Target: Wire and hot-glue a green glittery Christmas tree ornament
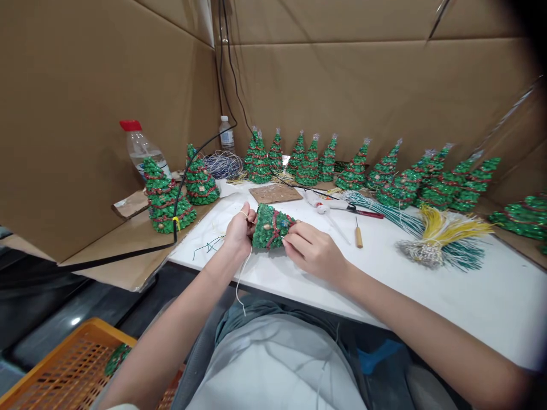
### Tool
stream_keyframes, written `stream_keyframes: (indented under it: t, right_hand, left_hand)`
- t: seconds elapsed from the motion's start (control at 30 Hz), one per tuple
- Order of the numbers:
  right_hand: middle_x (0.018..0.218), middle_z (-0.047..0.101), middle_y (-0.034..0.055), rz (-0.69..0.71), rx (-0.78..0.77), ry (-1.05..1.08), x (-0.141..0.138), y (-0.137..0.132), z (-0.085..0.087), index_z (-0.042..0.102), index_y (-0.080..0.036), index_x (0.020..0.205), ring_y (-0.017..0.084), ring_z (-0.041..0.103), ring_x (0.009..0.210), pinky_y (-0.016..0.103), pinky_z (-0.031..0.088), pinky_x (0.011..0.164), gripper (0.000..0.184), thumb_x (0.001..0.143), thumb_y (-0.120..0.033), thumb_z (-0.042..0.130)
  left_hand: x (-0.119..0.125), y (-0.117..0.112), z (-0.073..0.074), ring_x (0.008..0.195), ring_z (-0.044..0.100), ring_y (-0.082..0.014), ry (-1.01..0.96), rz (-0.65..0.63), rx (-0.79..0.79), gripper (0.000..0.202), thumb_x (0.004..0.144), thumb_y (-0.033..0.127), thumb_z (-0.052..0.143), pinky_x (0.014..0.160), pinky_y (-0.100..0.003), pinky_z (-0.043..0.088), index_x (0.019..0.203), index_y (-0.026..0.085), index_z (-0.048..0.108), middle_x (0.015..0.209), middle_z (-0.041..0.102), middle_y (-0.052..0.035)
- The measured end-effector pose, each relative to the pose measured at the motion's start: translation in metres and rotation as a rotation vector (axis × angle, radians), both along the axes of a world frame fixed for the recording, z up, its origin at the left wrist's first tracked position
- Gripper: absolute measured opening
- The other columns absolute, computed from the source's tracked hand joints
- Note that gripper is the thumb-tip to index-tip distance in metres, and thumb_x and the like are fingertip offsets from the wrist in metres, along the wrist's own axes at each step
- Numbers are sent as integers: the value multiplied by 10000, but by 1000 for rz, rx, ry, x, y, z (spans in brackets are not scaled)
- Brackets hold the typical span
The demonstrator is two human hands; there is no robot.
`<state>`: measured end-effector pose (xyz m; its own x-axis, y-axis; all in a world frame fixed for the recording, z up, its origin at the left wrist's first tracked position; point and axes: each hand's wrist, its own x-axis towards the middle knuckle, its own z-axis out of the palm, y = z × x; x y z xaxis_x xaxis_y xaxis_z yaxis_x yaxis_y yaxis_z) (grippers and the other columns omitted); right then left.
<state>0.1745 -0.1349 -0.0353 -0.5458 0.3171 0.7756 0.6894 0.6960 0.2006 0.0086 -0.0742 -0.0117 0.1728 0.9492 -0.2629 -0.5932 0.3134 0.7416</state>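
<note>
Over shirt (273, 364): left hand (239, 230) clasping tree (270, 226) base, right hand (314, 250) pinching tip. Light, knobbly, likely fragile; best gripped at base.

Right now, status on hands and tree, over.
Hands: left hand and right hand both grip the beaded Christmas tree, tipped sideways above the white table. White thread hangs below left hand. Awl lies beyond, apart.

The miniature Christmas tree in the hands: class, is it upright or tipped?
Tipped: the miniature Christmas tree lies sideways between the left hand and right hand, unlike the upright trees behind.
</note>
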Motion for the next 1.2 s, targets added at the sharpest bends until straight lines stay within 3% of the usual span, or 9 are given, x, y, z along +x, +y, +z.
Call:
stream_keyframes:
  t: [0.17,0.3,0.43,0.6,0.73,0.87,1.2]
  right_hand:
    - [914,583,99,119,-208,95,13,7,12,579,-185,934,215,542,873,365,485,755,119,858,-227,498]
    - [1252,492,160,140,-522,138,18,22,17,437,-157,1287,254,485,1152,437,419,965,436,902,-361,463]
    - [1374,427,153,199,-718,133,19,33,8,289,-174,1419,246,419,1263,442,350,1051,544,947,-434,359]
    - [1403,383,161,235,-710,120,20,34,-1,234,-175,1454,263,374,1293,465,318,1069,639,922,-491,397]
    - [1381,407,158,205,-711,143,19,35,-1,265,-183,1442,265,403,1266,469,340,1049,615,926,-496,381]
    - [1338,444,158,153,-723,182,16,35,-2,301,-171,1424,265,431,1237,457,356,1032,607,923,-506,378]
    - [1306,474,128,116,-699,223,11,30,-3,333,-215,1397,265,472,1188,444,391,990,565,916,-504,399]
  left_hand:
    - [0,3,-1,292,183,-43,197,-50,112,524,840,470,524,345,-214,99,484,181,270,369,290,63]
    - [-1,4,-1,284,181,-40,230,-46,101,521,873,449,459,346,-206,78,469,176,275,357,282,57]
    - [0,3,0,294,167,-39,257,-26,115,531,883,474,435,357,-202,72,465,172,302,364,250,63]
    - [1,0,0,320,162,-48,307,35,133,558,887,502,432,376,-223,106,463,180,266,389,204,64]
    - [3,0,-1,342,187,-59,299,59,112,529,913,465,403,391,-231,148,486,186,260,413,210,60]
    - [5,0,0,359,192,-68,280,99,136,535,878,527,445,394,-234,167,503,199,248,430,192,66]
    - [10,-8,-1,373,176,-76,209,236,122,504,945,404,337,412,-245,164,503,189,224,425,184,61]
